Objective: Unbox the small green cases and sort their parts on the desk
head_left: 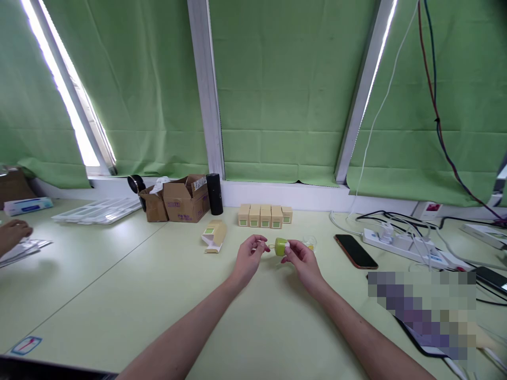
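A small green rounded item (281,246) with a white end and a thin pale loop is held over the table between my hands. My right hand (304,261) pinches its white end. At the loop on the other side, my left hand (249,256) has its fingertips closed together. Just behind my right hand lies a clear plastic piece (310,243) with a bit of yellow in it, partly covered by the fingers. To the left of my left hand rests an opened small tan carton (214,235) with a green label.
Several small tan boxes (260,217) stand in a row behind my hands. Back left are cardboard boxes (186,199), a black cylinder (214,194) and a clear tray (99,210). Rightward lie a phone (355,251) and a cabled power strip (412,247). Another person's hand (13,236) is far left.
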Demonstrator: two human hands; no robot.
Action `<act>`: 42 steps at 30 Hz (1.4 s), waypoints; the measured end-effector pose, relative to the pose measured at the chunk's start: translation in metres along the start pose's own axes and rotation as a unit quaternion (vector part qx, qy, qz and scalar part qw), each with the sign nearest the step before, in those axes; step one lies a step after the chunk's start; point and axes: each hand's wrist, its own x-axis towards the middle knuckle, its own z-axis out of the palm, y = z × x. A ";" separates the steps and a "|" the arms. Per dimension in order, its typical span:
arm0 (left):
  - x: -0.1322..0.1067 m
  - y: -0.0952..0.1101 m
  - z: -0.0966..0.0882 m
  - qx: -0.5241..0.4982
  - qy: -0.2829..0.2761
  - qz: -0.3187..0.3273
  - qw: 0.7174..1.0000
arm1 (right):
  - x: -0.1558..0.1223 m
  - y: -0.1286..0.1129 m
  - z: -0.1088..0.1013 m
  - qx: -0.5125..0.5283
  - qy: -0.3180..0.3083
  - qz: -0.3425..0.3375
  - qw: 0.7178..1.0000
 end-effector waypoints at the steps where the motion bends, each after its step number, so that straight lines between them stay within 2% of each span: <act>1: -0.002 0.002 0.000 0.033 0.000 0.019 0.999 | -0.001 0.000 -0.001 -0.044 -0.001 -0.022 0.999; 3: -0.005 0.005 -0.001 0.106 0.003 0.065 0.992 | -0.003 -0.001 -0.002 -0.150 -0.010 -0.090 0.985; 6: -0.009 0.009 -0.001 0.195 0.001 0.127 0.972 | -0.006 -0.001 -0.003 -0.287 -0.031 -0.206 0.935; 8: -0.011 0.009 0.000 0.223 -0.008 0.152 0.963 | -0.008 -0.001 -0.003 -0.343 -0.033 -0.259 0.902; 12: -0.012 0.005 0.002 0.234 -0.031 0.176 0.956 | -0.010 -0.003 -0.002 -0.415 -0.036 -0.316 0.852; 16: -0.012 0.002 0.003 0.229 -0.048 0.191 0.953 | -0.011 -0.007 -0.002 -0.450 -0.040 -0.340 0.825; 24: -0.014 0.005 0.004 0.237 -0.058 0.205 0.948 | -0.013 -0.011 -0.002 -0.468 -0.072 -0.334 0.815; 34: -0.014 0.004 0.004 0.260 -0.062 0.225 0.937 | -0.010 -0.006 -0.004 -0.494 -0.060 -0.339 0.798; 42: -0.014 0.011 0.009 0.273 -0.062 0.190 0.941 | -0.009 -0.009 0.002 -0.487 -0.067 -0.328 0.807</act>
